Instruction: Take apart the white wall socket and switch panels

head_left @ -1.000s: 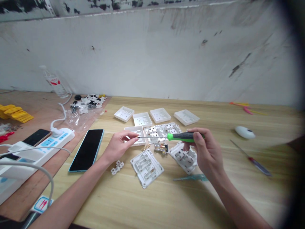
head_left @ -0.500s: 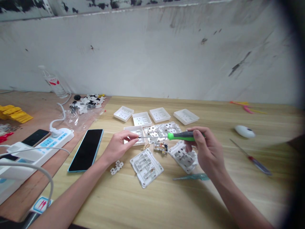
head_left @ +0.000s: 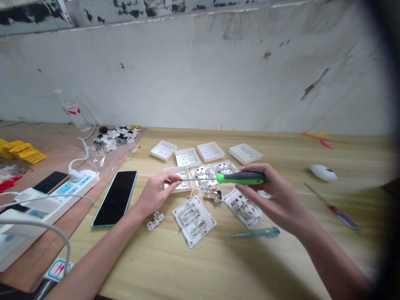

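A green-and-black screwdriver (head_left: 242,178) lies level above the table, its shaft pointing left. My right hand (head_left: 275,198) holds its handle, fingers over the top and thumb stretched underneath. At the shaft's tip, the thumb and fingers of my left hand (head_left: 159,189) are pinched together; whether a small screw is there too I cannot make out. Beneath the shaft sit a white socket cover (head_left: 177,173) and white socket plates (head_left: 212,171). Nearer me are a small metal-and-plastic switch part (head_left: 213,194), a white back plate (head_left: 194,221) and another socket plate (head_left: 243,208).
Several white covers (head_left: 211,151) stand behind. A teal screwdriver (head_left: 256,233) and a red-handled screwdriver (head_left: 336,210) lie to the right, by a white mouse-shaped object (head_left: 323,172). On the left are a phone (head_left: 115,200), a power strip (head_left: 67,191) with cables, and a bottle (head_left: 75,112).
My right hand has shifted its hold on the handle: the thumb has moved from on top to below it, showing more of the handle. The left pinch stays at the tip. The view shifted slightly.
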A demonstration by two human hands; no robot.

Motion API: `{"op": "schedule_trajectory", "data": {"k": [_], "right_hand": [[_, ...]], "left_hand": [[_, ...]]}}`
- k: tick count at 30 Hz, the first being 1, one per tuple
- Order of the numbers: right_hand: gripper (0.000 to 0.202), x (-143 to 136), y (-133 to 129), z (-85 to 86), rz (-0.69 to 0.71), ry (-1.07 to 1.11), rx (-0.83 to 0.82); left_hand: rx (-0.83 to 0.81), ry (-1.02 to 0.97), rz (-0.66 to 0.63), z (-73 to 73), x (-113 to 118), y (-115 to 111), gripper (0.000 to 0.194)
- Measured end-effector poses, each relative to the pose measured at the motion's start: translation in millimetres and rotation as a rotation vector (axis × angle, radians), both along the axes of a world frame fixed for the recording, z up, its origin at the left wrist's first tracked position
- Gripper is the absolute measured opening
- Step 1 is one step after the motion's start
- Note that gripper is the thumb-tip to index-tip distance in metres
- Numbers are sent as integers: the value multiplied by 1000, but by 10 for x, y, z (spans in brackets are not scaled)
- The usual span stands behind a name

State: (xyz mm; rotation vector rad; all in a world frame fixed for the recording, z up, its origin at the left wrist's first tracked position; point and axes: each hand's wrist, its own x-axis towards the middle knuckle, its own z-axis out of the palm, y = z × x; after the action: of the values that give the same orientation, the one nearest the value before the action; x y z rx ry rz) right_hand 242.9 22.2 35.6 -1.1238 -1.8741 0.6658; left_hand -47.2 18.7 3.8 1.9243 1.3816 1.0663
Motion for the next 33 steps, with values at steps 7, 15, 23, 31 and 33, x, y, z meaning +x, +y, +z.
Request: {"op": "schedule_trajectory", "data": {"k": [7, 15, 23, 31, 33], "right_hand": [[31, -33, 52, 182, 64, -233, 127], [24, -51, 106, 96, 140, -336, 197], [21, -107, 82, -50, 207, -393, 256], [23, -80, 78, 7, 191, -282, 21], [24, -64, 80, -1, 160, -255, -33]], "left_hand": [[86, 112, -10, -61, -94, 43, 17], [98, 153, -61, -53, -147, 68, 15], [133, 188, -89, -59, -170, 65, 13], [86, 105, -109, -51, -154, 73, 16], [56, 39, -69, -31, -136, 70, 17]]}}
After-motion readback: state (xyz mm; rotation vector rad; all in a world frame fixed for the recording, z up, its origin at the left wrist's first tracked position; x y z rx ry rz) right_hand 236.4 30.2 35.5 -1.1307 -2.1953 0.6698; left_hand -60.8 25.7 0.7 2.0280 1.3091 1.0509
